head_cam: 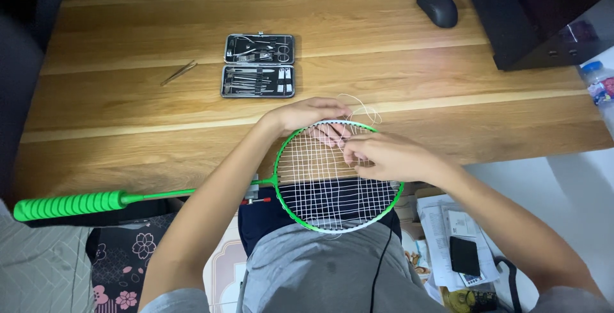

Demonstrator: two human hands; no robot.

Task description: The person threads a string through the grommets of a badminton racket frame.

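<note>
A green badminton racket lies across my lap, its head at the wooden desk's near edge and its green grip pointing left. White strings fill the head. My left hand rests over the top rim of the frame, fingers curled behind the strings. On the upper right of the string bed sits my right hand, fingers pinched on a string. A loose loop of white string curls above the rim between the two hands.
On the wooden desk lie an open case of small metal tools, tweezers, a black mouse and a dark box at right. Papers and a phone-like object lie below at right; a bottle stands far right.
</note>
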